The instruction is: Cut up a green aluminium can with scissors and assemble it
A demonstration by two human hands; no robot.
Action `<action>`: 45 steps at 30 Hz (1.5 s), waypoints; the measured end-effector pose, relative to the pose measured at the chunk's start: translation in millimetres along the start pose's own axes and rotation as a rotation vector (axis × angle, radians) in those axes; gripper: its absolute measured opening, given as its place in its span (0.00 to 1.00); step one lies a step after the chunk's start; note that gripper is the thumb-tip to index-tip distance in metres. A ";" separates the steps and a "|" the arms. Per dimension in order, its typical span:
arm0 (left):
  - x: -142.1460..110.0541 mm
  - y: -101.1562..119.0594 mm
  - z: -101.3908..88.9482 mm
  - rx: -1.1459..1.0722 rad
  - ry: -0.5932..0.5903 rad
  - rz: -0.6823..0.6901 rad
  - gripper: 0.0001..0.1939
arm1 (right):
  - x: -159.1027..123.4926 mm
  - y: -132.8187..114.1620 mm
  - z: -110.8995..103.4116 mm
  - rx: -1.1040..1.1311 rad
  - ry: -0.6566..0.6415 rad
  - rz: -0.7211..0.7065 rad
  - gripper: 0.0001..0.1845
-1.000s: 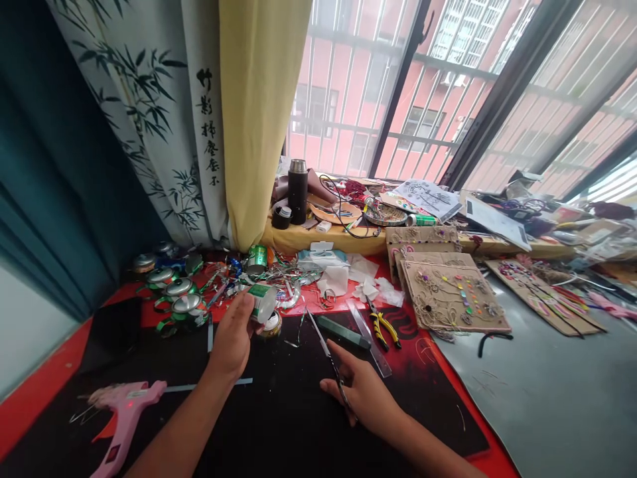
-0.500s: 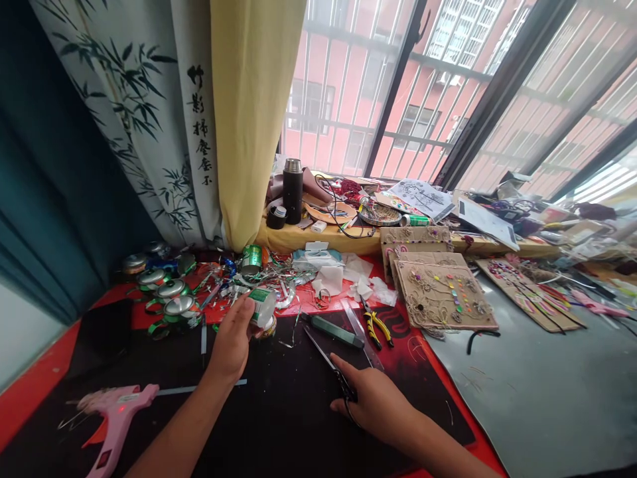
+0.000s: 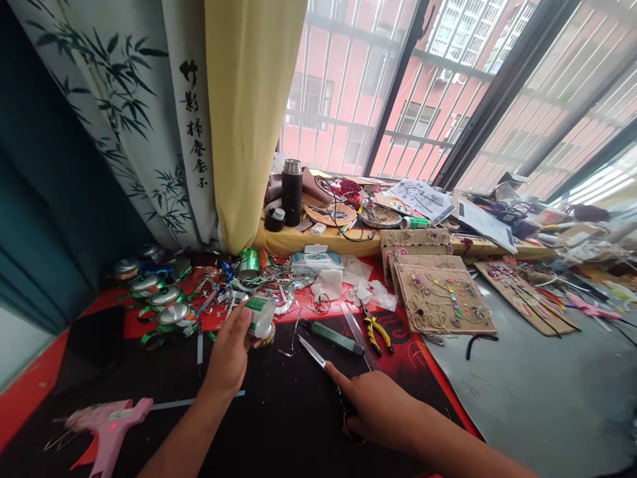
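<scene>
Craft corner by a barred window [image 3: 368, 86], probably in a home, bamboo-print curtain [image 3: 114, 106] left of it, crowded worktop [image 3: 522, 398] below, pink glue gun [image 3: 112, 425], pliers [image 3: 377, 332], beaded boards [image 3: 448, 295]

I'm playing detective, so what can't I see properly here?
All in the head view:
Handles of the scissors: mostly behind the right hand.
Far side of the green can: turned away, behind its front.
Handle end of the left pink glue gun: cut off by the bottom edge.
Pile at far right: blurred.
</scene>
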State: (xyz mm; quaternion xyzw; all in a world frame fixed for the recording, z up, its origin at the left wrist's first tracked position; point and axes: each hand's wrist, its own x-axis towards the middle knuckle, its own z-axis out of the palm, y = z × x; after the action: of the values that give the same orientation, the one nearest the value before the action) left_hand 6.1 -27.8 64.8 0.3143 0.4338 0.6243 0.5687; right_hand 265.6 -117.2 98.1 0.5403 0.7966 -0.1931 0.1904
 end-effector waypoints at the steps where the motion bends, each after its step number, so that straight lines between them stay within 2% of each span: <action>1: 0.6 -0.3 -1.0 -0.001 0.000 -0.004 0.34 | 0.1 1.0 -3.5 -0.019 0.000 -0.013 0.53; 4: 3.0 -1.1 -5.3 -0.011 0.009 -0.018 0.33 | 1.9 0.4 -14.9 -0.025 0.032 -0.059 0.43; 7: 5.1 -1.3 -9.9 -0.028 0.019 -0.014 0.30 | 11.6 -6.7 -27.9 0.070 0.110 -0.085 0.31; 12: 6.6 -0.8 -14.5 -0.031 0.010 -0.022 0.28 | 52.6 -20.3 -42.8 0.190 0.239 -0.099 0.34; 17: 7.2 -2.2 -15.1 -0.006 0.036 -0.047 0.32 | 90.0 -26.1 -40.8 0.170 0.271 -0.117 0.31; 21: 7.9 -5.4 -14.9 -0.006 0.040 -0.046 0.30 | 99.5 -27.9 -36.0 0.158 0.240 -0.171 0.14; 23: 8.3 -6.5 -15.1 -0.006 0.036 -0.047 0.29 | 101.4 -26.8 -34.7 0.159 0.236 -0.194 0.09; 26: 8.9 -6.7 -15.7 0.005 0.043 -0.066 0.30 | 104.3 -22.1 -36.7 0.181 0.273 -0.216 0.08; 29: 9.6 -6.7 -16.9 0.012 0.061 -0.089 0.31 | 108.4 -14.2 -47.4 0.216 0.349 -0.215 0.10; 33: 10.8 -9.8 -20.3 0.020 0.069 -0.089 0.29 | 119.5 -3.4 -75.6 0.269 0.475 -0.179 0.12; 38: 10.2 -10.0 -22.6 0.054 0.049 -0.068 0.29 | 150.9 1.7 -106.9 0.317 0.584 -0.163 0.14; 42: 7.8 -0.7 -20.0 0.066 0.052 -0.022 0.32 | 173.9 -1.9 -110.4 0.349 0.585 -0.191 0.13; 45: 7.1 5.5 -18.4 0.070 0.074 -0.012 0.34 | 179.7 -5.2 -105.5 0.387 0.566 -0.227 0.14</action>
State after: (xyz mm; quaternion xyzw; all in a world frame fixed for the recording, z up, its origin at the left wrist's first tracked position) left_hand -13.7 -24.1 61.3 0.3080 0.4780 0.6167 0.5444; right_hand 189.1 76.7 96.7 0.5066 0.8214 -0.2028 -0.1661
